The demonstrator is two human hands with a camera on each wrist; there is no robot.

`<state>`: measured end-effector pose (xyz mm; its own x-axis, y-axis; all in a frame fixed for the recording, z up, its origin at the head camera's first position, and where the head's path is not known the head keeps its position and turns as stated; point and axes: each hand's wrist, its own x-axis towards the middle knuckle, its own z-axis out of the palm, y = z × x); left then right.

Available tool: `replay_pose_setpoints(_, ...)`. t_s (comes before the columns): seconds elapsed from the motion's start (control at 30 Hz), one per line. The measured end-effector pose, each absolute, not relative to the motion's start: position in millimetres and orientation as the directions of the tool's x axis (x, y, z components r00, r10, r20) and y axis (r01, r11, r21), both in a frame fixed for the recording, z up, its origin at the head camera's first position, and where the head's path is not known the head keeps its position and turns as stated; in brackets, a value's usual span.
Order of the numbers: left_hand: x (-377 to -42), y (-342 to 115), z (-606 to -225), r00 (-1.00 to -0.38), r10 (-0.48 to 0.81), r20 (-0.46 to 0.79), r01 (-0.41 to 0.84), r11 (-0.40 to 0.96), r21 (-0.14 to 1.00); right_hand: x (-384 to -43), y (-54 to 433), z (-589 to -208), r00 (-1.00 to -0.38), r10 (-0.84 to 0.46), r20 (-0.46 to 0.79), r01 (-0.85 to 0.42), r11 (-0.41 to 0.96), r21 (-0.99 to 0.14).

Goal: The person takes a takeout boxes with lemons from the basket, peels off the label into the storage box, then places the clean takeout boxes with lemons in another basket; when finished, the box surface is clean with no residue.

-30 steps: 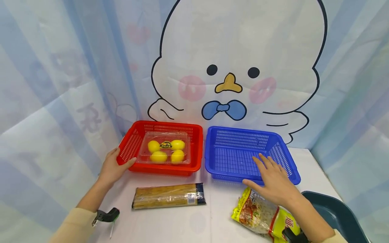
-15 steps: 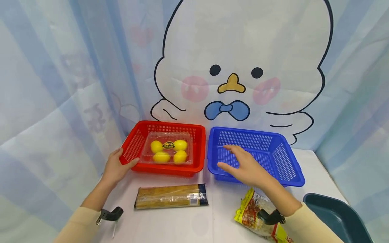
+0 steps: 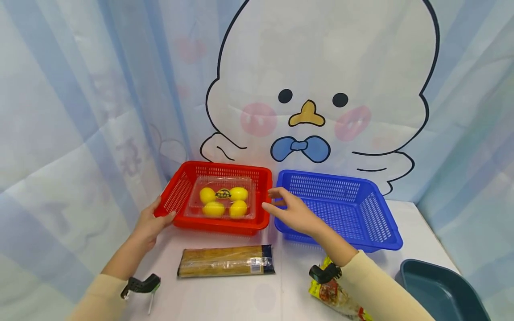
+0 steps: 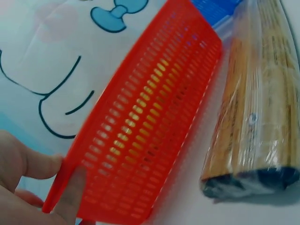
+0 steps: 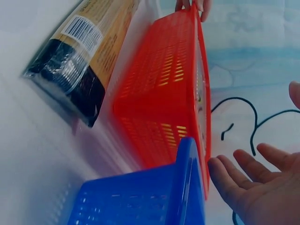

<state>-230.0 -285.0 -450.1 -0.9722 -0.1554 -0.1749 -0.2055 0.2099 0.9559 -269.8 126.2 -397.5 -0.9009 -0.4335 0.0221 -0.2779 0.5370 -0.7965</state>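
A red perforated plastic basket (image 3: 217, 226) holds a clear clamshell box (image 3: 220, 217) with several lemons (image 3: 214, 208) in it. My left hand (image 3: 148, 225) grips the basket's left rim; in the left wrist view, thumb and fingers (image 4: 44, 164) pinch that rim from both sides. Over the gap between the red basket and a blue basket (image 3: 337, 209) hovers my right hand (image 3: 293, 210), its fingertips right at the red basket's right rim. In the right wrist view, that hand's fingers (image 5: 239, 178) are spread and relaxed, with nothing held.
In front of the red basket lies a flat pack of brown dried noodles (image 3: 225, 261). A yellow food bag (image 3: 335, 296) lies partly under the right forearm. A dark teal tub (image 3: 441, 285) stands at the right, and a printed curtain (image 3: 361, 58) hangs behind.
My right hand has moved left from over the blue basket to the red basket's right rim. The left hand stays on the red basket's left rim.
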Motion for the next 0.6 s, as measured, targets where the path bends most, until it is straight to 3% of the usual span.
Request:
replay_pose_setpoints(0.27,-225.8,-296.0,-449.0,-0.973,-0.128,-0.191,-0.213,0.182,0.96,-285.5,104.4,-400.5,-0.906,-0.42,-0.061,-0.165,0.481,-0.861)
replay_pose_setpoints(0.43,-226.2,-292.7,-450.0,-0.969,-0.152,-0.196,-0.224,0.197,0.954,-293.5,95.2,-396.6,-0.898,-0.409,-0.161,0.032,0.306,-0.952)
replay_pose_setpoints(0.6,-226.5,-293.4,-450.6,-0.969,-0.158,-0.189,-0.219,0.193,0.957,-302.7,83.5,-391.8,-0.886,-0.397,-0.242,0.202,0.14,-0.969)
